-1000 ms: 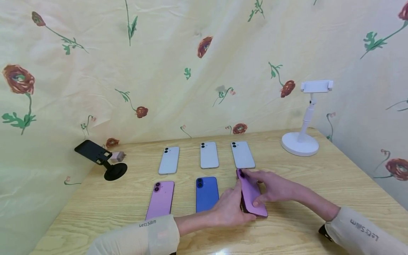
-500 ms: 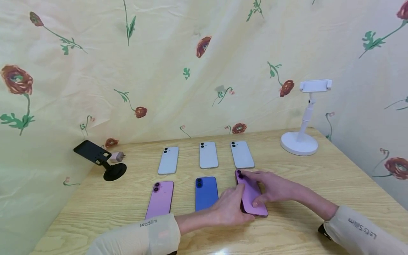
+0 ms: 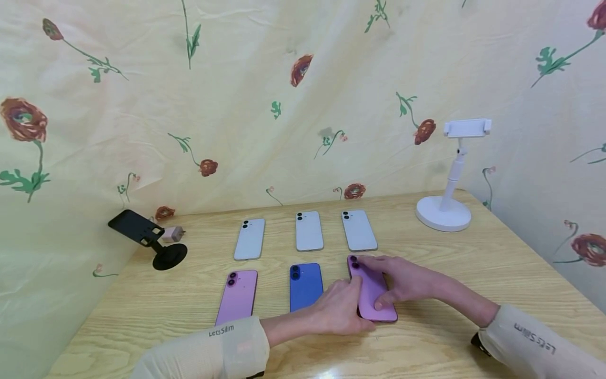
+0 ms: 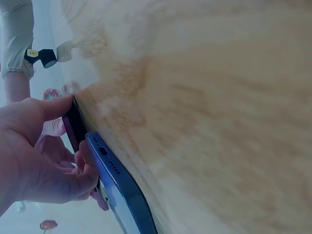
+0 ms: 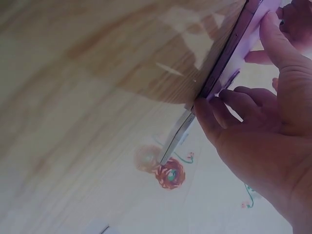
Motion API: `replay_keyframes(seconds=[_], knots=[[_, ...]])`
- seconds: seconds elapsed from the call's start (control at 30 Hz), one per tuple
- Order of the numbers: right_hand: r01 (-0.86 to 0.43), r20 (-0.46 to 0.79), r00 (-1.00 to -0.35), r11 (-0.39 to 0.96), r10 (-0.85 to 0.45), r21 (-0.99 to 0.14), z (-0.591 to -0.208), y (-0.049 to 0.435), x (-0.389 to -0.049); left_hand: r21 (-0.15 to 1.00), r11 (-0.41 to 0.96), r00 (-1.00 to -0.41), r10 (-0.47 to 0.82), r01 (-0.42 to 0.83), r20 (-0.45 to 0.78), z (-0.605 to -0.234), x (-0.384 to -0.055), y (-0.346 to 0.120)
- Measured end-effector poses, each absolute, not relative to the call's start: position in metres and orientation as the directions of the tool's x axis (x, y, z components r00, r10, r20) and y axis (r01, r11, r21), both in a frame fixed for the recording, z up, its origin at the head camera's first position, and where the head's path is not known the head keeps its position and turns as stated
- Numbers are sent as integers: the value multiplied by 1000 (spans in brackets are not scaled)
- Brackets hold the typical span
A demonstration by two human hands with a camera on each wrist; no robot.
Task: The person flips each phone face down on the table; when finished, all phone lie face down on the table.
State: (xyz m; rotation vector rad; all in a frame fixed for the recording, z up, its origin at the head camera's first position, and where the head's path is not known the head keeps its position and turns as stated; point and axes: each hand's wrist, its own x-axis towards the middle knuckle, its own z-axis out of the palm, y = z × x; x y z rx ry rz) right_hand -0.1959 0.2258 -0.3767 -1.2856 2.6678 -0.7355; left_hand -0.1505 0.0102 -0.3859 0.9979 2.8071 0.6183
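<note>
A pinkish-purple smartphone (image 3: 371, 295) lies back-up, close over the wooden table, its two-lens camera at the far left corner. My left hand (image 3: 338, 308) holds its left side and near corner, thumb along the edge. From the other side my right hand (image 3: 409, 279) grips it, thumb on the back near the bottom and fingers toward the top. In the right wrist view, fingertips sit right at the edge of the purple smartphone (image 5: 239, 48). Left of it is a blue smartphone (image 3: 305, 287), partly covered by my left hand.
Three white smartphones (image 3: 309, 231) lie in a row behind. Another purple smartphone (image 3: 238, 297) is at left, its lower end behind my sleeve. A black phone stand (image 3: 170, 256) and a small charger (image 3: 173, 234) stand back left; a white phone stand (image 3: 444, 213) is back right.
The purple smartphone has come down flatter onto the table, its top end shifting slightly left and toward me. Both hands have stayed on it.
</note>
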Motion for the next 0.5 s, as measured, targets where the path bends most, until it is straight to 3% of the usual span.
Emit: replay_keyframes(seconds=[0.5], knots=[[-696, 79, -659, 566, -748, -442, -378, 225, -196, 341, 736, -776, 630, 585, -28, -387, -152, 11]])
